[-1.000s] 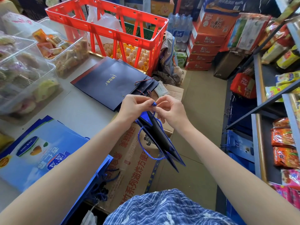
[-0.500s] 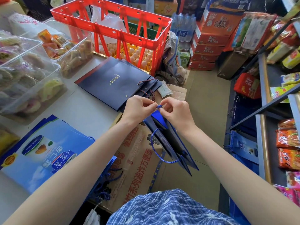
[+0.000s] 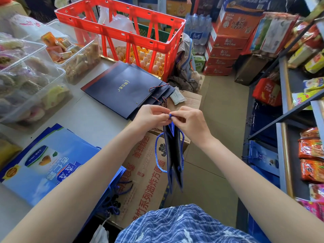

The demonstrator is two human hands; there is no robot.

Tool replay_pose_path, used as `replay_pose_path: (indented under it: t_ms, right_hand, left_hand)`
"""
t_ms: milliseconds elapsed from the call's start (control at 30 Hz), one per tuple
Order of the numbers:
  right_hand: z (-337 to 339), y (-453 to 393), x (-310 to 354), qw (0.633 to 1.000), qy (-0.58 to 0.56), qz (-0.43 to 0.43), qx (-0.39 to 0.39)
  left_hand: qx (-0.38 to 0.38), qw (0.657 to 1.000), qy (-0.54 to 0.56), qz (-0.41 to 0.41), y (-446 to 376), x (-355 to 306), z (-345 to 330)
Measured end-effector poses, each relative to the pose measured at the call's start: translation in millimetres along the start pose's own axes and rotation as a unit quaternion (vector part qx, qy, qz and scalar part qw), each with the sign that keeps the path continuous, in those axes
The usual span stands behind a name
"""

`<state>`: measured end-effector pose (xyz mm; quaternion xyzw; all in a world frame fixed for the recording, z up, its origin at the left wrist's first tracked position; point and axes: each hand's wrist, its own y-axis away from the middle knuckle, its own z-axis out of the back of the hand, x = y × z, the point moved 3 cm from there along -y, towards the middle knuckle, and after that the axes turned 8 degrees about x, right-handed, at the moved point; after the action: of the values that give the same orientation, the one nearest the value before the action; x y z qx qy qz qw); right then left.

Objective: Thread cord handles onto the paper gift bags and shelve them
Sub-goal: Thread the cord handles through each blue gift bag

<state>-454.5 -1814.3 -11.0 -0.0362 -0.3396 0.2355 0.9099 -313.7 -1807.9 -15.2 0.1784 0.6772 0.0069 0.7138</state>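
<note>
The left hand (image 3: pixel 150 118) and right hand (image 3: pixel 190 122) met fingertip to fingertip, both pinching the end of a twisted blue cord handle (image 3: pixel 158 151) at the top edge of a folded dark-blue paper gift bag (image 3: pixel 173 155), which hung below them over a brown cardboard carton (image 3: pixel 147 174) printed with red Chinese characters. Far left, flat navy bags (image 3: pixel 122 88) bore small, unreadable gold lettering; the pinched cord tip was mostly hidden.

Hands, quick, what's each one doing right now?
Left hand: pinching the blue cord at the top of the folded blue bag.
Right hand: pinching the same cord end.
</note>
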Motion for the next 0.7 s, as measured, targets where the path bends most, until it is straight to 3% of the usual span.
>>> replay_pose_path:
  t_ms: [267,400,567,700]
  right_hand:
    - [2,4,-1,0.999,0.004,-0.014,0.029]
    - [4,6,-1,0.999,0.011,0.003,0.033]
    - [5,7,-1,0.998,0.000,0.006,0.067]
    - [6,10,-1,0.998,0.000,0.007,0.067]
  left_hand:
    - [-0.037,0.956,-0.283,-0.064,2,-10,0]
    - [-0.023,0.952,-0.300,-0.058,5,-9,-1]
    - [-0.016,0.974,-0.225,-0.034,4,-2,-2]
    - [0.008,0.960,-0.272,-0.065,6,-5,-2]
